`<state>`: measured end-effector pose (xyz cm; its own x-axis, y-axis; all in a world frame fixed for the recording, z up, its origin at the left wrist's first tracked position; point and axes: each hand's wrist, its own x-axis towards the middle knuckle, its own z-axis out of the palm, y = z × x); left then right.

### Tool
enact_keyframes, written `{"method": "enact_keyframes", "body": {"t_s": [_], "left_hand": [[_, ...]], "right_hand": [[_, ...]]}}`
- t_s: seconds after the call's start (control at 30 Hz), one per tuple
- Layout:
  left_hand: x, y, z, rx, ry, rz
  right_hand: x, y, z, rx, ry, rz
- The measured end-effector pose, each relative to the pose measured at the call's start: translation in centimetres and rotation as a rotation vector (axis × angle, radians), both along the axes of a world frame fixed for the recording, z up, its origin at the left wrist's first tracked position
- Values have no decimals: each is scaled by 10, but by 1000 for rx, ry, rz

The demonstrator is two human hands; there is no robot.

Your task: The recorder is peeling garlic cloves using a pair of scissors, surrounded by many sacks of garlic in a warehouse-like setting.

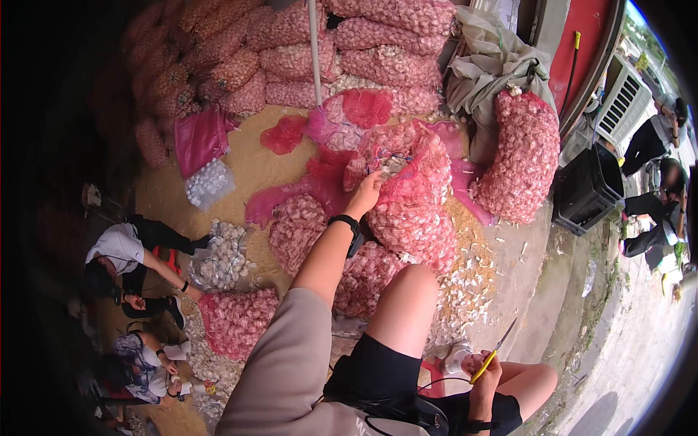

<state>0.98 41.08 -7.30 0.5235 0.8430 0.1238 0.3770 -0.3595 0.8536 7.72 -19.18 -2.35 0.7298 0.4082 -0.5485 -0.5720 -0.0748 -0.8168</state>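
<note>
Garlic sack (411, 196) gripped by left hand (366, 190); scissors (493, 352) in right hand (486, 369).

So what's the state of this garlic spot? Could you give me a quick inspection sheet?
Surface: floor strewn with husks and loose garlic skins.
Job's things: pink mesh sack of garlic, its top gripped by the left hand; yellow-handled scissors in the right hand.
Clutter: empty pink nets, clear bags of peeled garlic.
Grippers: both hands closed on things.
Cables: nothing seen.
Surroundings: stacked sacks, seated people, black crate.
</note>
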Motion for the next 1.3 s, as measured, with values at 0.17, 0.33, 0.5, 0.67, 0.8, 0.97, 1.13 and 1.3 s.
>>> {"method": "enact_keyframes", "body": {"t_s": [0.17, 0.33, 0.5, 0.67, 0.8, 0.97, 1.13, 1.3], "left_hand": [[-4, 23, -7, -19, 586, 16], [-1, 23, 15, 185, 526, 128], [16, 28, 64, 323, 704, -89], [33, 68, 13, 144, 453, -254], [55, 57, 0, 194, 549, -209], [52, 65, -8, 173, 534, -202], [54, 57, 2, 187, 541, -191], [36, 46, 16, 168, 304, -192]], "right_hand": [[6, 1, -12, 7, 6, -25], [13, 7, -16, -48, 11, 22], [18, 12, -19, -80, 5, 56], [20, 18, -20, -157, 8, 71], [19, 12, -24, -189, 6, 63], [20, 14, -21, -178, -8, 60], [18, 11, -23, -162, 4, 59], [17, 13, -20, -147, 1, 43]]}}
